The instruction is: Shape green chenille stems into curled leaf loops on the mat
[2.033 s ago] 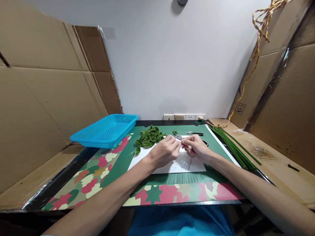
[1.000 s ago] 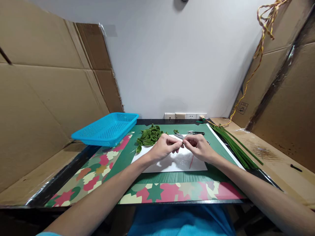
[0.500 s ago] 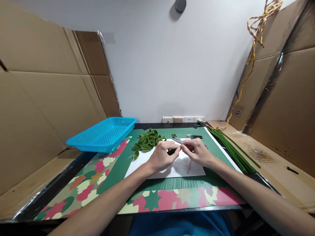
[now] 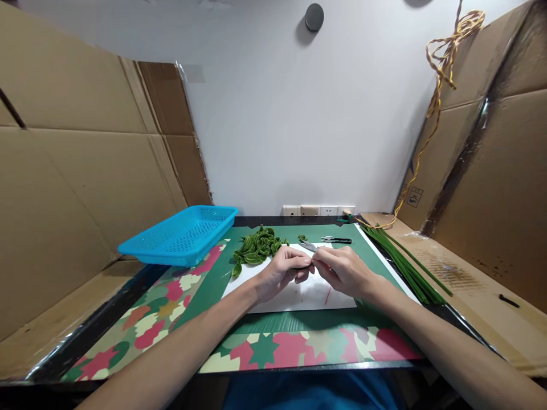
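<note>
My left hand [image 4: 285, 272] and my right hand [image 4: 344, 270] meet over a white sheet [image 4: 282, 302], fingertips pinched together. Between them is a small green pipe cleaner piece, almost wholly covered by the fingers now. Just behind my right hand lies a pair of scissors [image 4: 308, 246], its blades pointing away to the left and its handles mostly hidden. Left of my hands, a heap of green pipe cleaner leaves [image 4: 258, 246] rests partly on the sheet. A thin red strip or line [image 4: 328, 295] shows on the paper below my right hand.
Thread snips [image 4: 337, 240] and a small green piece [image 4: 302, 237] lie behind the sheet. Straight green pipe cleaners [image 4: 405, 265] are bundled at the right. A blue basket [image 4: 183, 236] stands at the left. Cardboard walls [image 4: 491, 171] flank the green mat [image 4: 273, 323].
My left hand has rolled over, its fingers curling under, so the green piece seen earlier is hidden. My right hand has turned with its back more upward. The view has tilted slightly.
</note>
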A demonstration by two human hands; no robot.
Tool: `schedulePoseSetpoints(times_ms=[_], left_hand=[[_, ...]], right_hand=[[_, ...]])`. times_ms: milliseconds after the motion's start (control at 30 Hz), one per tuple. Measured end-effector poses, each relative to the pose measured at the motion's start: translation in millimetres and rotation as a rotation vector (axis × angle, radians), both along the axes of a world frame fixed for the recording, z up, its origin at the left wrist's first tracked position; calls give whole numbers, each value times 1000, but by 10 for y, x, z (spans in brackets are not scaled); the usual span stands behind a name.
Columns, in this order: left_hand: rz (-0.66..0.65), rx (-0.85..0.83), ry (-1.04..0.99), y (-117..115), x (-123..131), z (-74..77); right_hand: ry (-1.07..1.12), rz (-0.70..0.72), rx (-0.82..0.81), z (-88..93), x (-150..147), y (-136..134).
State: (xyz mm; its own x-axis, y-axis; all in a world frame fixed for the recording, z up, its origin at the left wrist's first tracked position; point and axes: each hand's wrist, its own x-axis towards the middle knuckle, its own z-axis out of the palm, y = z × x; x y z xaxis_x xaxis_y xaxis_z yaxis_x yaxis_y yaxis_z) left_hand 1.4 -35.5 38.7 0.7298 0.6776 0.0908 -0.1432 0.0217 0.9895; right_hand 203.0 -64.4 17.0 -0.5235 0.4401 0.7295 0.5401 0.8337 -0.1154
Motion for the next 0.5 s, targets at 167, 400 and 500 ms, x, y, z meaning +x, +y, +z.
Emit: schedulePoseSetpoints(times_ms=[167,400,500], left_hand=[[-5,-21,-27,-8,6,-39],[49,208,-12,-10,1,-63],[104,291,-6,-14,19,-67]], right_hand=[[110,15,17,-30,-49,-7],[323,-17,-81,-84,-168,-33],[316,-5,-114,-78,-129,-23]])
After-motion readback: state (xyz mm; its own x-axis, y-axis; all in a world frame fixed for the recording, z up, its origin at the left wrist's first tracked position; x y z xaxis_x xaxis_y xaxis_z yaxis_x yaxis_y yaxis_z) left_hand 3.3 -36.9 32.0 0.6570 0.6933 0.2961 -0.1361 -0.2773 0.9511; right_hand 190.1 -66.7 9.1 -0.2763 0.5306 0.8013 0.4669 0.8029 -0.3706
